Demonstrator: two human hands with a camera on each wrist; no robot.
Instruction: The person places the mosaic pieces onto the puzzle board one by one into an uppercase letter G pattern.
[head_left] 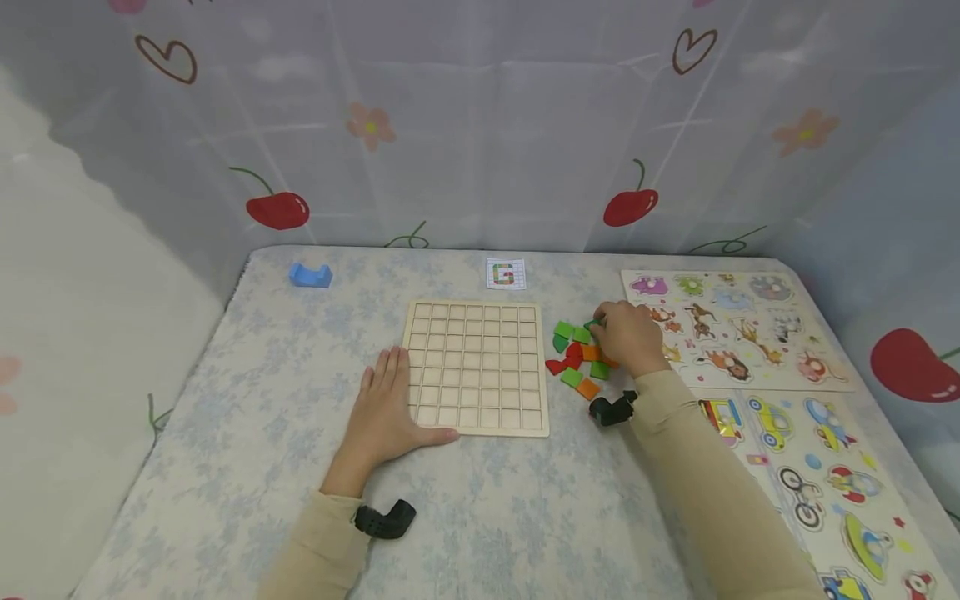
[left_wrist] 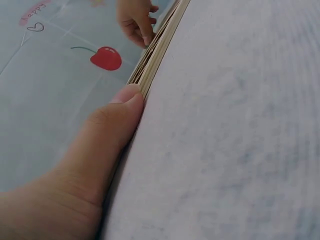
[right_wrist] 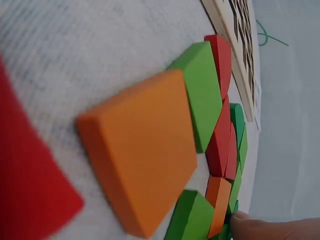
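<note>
The squarish wooden board [head_left: 474, 367] lies flat, its near edge running left to right. Over its left edge, the left hand [head_left: 384, 410] has its grip spread. Right of it, the right hand [head_left: 632, 337] touches a dark green piece [head_left: 589, 325]; whether its grip pinches, I cannot tell.

Right hand [head_left: 632, 337] partly hides a green piece [head_left: 589, 325], red thing's [right_wrist: 30, 175] blurry and cut off, card's [head_left: 506, 273] squares too tiny.
</note>
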